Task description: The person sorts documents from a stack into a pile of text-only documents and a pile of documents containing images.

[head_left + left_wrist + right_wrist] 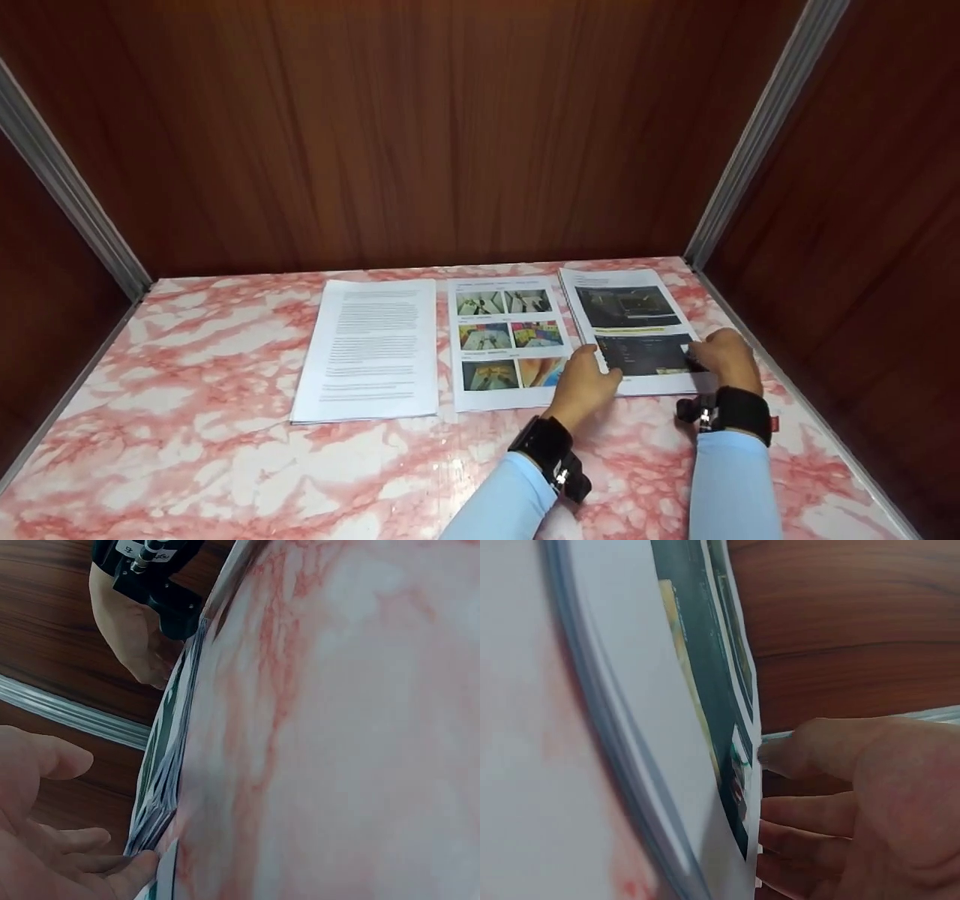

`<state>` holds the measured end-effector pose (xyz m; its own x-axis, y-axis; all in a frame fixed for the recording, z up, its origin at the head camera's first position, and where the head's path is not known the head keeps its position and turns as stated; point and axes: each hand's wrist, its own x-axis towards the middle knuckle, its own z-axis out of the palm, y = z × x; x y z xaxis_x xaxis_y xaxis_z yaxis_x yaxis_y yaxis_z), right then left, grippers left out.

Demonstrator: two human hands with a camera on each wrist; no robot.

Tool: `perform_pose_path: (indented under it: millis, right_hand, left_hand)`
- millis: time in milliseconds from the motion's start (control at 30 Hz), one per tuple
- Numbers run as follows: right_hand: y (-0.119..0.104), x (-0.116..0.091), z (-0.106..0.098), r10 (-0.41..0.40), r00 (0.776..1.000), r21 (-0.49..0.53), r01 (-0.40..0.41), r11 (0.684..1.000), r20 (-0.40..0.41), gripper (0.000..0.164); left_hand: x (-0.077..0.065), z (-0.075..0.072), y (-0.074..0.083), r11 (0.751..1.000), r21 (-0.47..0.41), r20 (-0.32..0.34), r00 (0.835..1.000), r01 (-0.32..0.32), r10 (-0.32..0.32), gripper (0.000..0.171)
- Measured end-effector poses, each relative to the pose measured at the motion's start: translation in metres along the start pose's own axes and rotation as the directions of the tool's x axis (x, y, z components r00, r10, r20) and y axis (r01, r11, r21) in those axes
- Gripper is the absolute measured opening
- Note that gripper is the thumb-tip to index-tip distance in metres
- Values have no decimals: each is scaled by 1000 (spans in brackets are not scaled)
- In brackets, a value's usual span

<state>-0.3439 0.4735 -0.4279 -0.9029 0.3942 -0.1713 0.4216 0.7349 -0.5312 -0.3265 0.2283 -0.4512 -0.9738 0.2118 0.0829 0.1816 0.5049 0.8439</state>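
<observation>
Marbled table (pixel 217 360), pink and white, lies beneath everything. Right paper stack (pixel 637 337) sits on its right side: flat, rectangular, white sheets with dark printed pictures, long axis running away from the person, far end leaning left. Middle papers (pixel 506 307) lie just left of it. Left hand (pixel 587 384) is at the stack's left edge, right hand (pixel 727 360) at its right; neither clearly nearer. Both hands' fingers look mostly straight, touching the edges, thumbs apart. Sheet edges splay unevenly near the left fingertips (pixel 146 864).

3 white rectangular paper documents (pixel 504 330) along far edge of red-and-white marbled worktop (pixel 217 382), 1 left, 1 middle, 1 near far right corner
</observation>
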Motion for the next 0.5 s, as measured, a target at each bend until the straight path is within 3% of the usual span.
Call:
perform_pose_path:
  millis: [267, 500]
  right_hand:
    - [-11, -6, -4, -85, 993, -56, 90, 994, 80, 53]
    - [-17, -10, -9, -105, 989, -79, 114, 990, 103, 49]
  left_hand:
    - [-3, -4, 7, 999, 52, 56, 998, 12, -15, 62]
    - [-6, -5, 15, 991, 134, 83, 996, 25, -36, 74]
